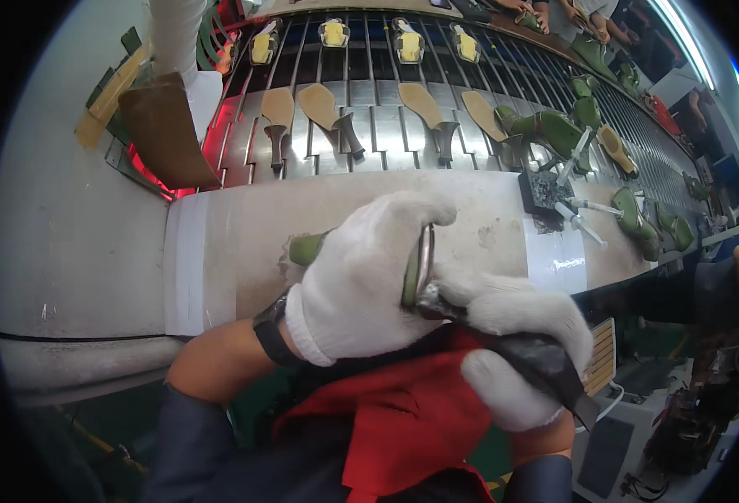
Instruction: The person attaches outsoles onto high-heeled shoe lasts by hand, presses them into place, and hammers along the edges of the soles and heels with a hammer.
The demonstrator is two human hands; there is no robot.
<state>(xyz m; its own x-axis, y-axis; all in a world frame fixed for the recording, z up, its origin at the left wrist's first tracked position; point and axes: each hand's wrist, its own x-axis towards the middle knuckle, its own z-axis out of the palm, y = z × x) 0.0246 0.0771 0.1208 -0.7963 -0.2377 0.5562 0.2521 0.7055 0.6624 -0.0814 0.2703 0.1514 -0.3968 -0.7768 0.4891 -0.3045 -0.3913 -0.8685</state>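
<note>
My left hand [361,268], in a white knit glove, is closed around a green shoe [414,281]. Its light metallic-looking rim shows by my fingers, and another green piece [305,249] pokes out on the far side of that hand; the glove covers what lies between. In my right hand [524,327], also gloved, is a dark hand tool [545,360] with a black, flared handle. The tool's head meets the shoe close to my left fingers. Its exact kind is hidden by the glove. Both hands are over the near edge of the pale bench [487,218].
Beyond the bench runs a slatted metal conveyor [373,126] with tan soles [420,105] on dark heels, yellow-topped pieces [409,46] and green shoes [554,130]. A dark block [541,193] and syringes [583,222] lie at right. A brown board [168,130] stands left. Other people's hands [596,29] work far right.
</note>
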